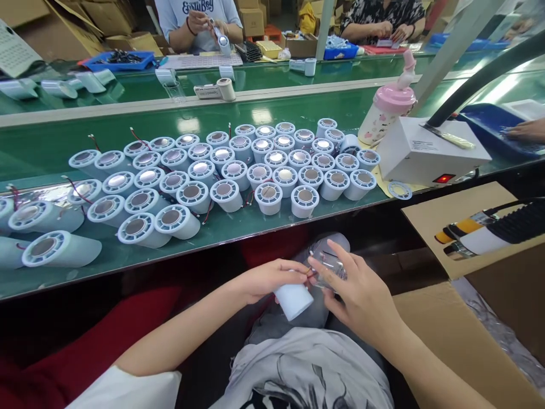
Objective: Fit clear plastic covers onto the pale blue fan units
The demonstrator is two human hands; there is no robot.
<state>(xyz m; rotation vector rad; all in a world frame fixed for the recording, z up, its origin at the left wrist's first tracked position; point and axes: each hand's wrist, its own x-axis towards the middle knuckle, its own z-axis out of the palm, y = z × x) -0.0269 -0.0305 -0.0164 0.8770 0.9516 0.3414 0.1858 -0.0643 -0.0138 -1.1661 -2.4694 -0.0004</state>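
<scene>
Over my lap, my left hand grips a light blue cylinder, tilted with its closed-looking end toward me. Thin reddish wires show by my left fingertips, between the two hands. My right hand has its fingers curled round a clear plastic cup-like piece, close beside the cylinder but partly covered by the fingers. On the green bench in front of me stand many similar light blue cylinders, each with a round metallic disc in a slotted ring on top; several have red-and-black wires.
To the right are a white box with a red lit switch, a pink-lidded cup and a loose blue ring. An open carton holds a dark-hosed tool. Across the bench, two people handle parts; another hand shows far right.
</scene>
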